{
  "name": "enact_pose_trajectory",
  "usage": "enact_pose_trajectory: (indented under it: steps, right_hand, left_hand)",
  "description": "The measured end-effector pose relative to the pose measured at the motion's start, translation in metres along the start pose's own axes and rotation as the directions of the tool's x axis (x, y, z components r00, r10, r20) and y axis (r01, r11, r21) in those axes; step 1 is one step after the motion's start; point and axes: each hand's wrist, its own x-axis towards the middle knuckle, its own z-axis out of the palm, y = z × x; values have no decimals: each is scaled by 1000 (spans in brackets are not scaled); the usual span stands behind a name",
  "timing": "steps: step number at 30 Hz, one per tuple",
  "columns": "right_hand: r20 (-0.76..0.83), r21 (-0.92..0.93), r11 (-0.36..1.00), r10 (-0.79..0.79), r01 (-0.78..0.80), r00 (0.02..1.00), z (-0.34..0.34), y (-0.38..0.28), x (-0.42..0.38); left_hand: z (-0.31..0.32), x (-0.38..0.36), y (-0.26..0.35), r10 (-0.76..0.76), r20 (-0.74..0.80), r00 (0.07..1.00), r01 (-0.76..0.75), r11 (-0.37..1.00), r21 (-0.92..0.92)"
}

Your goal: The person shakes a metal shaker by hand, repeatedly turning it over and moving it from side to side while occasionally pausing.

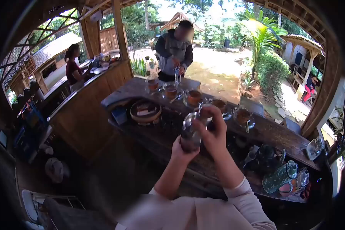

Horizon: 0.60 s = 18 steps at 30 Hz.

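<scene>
My left hand (183, 152) is wrapped round the lower part of a clear glass jar (188, 132) with something dark in its bottom. The jar is tilted in front of me, above the counter. Close beside its mouth, my right hand (215, 135) has its fingers curled round a clear, shiny piece, which I cannot tell for sure. Just beyond my hands, glass cups of amber drink stand in a row on saucers, among them a middle cup (194, 98) and a right-hand cup (243, 115) with a spoon.
A round woven tray (145, 111) and a blue container (120, 115) sit on the lower shelf at left. A green speckled enamel pitcher (280, 177) lies at right, below a glass jar (315, 148). Across the wooden counter (274, 135) a person (174, 51) handles a clear bottle; another person (76, 67) is at left.
</scene>
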Motion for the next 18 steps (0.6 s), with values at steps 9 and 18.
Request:
enact_pose_trajectory:
  steps: [9,18]
  right_hand:
    - [438,-100,564,-715,820,545,11,-27,-9]
    - [410,-69,743,-587,665,698,5,-36,-14]
  left_hand:
    - [10,1,32,44,458,888,142,921,-363]
    - [49,-53,46,119,700,705,-32,990,-135]
